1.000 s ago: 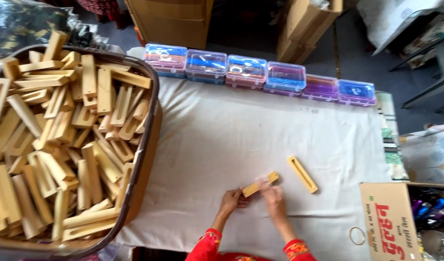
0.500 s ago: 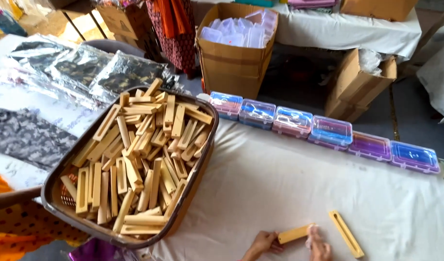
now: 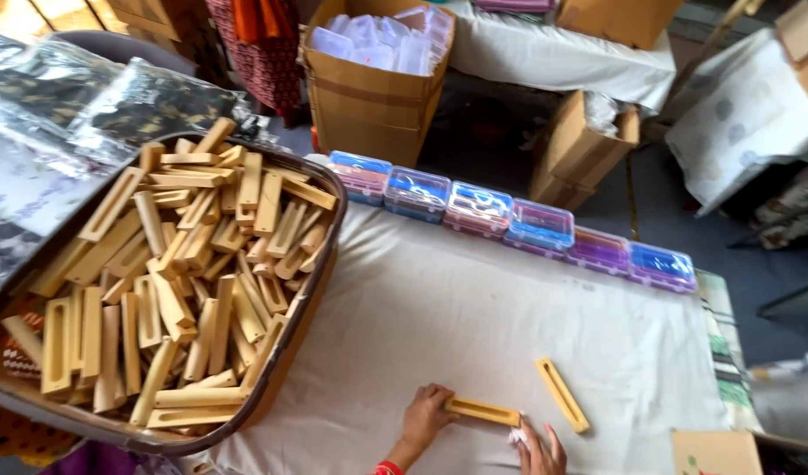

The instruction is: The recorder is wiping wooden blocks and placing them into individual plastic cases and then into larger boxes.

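My left hand (image 3: 426,415) grips a smooth, matt wooden piece (image 3: 483,411); my right hand (image 3: 542,450) presses a crumpled white cloth scrap (image 3: 517,434). Beneath lies matt cream table cloth (image 3: 474,308). Glossy clear plastic boxes (image 3: 509,220) line its edge, near matt brown cardboard cartons (image 3: 369,88).

Open brown cardboard boxes (image 3: 377,84) beyond table

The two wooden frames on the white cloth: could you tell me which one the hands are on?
The wooden frame lying nearly level: the left hand grips its end and the right hand rests at its other end. The slanted frame lies untouched beside them.
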